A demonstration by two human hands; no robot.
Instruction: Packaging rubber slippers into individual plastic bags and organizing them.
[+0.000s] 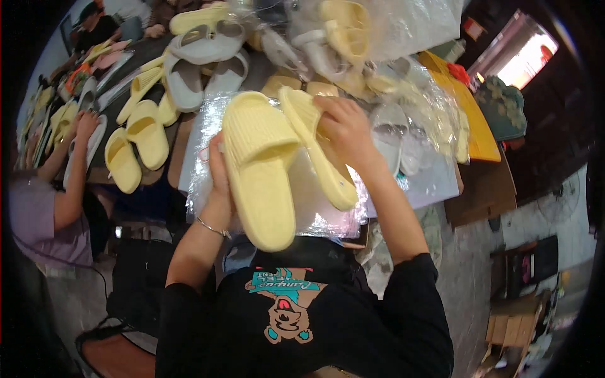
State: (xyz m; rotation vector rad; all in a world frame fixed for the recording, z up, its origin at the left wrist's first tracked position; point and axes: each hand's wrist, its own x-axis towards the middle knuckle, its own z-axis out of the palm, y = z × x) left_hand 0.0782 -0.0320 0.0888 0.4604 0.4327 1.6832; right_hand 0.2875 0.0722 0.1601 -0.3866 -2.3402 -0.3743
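Note:
Two yellow slide slippers are up in front of me, above a stack of clear plastic bags [321,220] on the table. My left hand [218,167] is closed round the outer side of the left yellow slipper [261,170], whose ribbed strap and footbed face me. In my right hand [345,129] is the other yellow slipper [328,170], gripped near its strap and turned partly on its side. The fingertips of my left hand are hidden behind the slipper. The two slippers nearly touch at their strap ends.
Left of the bags lie a yellow slipper pair [148,135] and grey slippers [205,47]. Bagged slippers [343,38] pile up at the back. A yellow-covered box [466,107] stands right. A co-worker's hand [87,123] touches a pale slipper at the far left.

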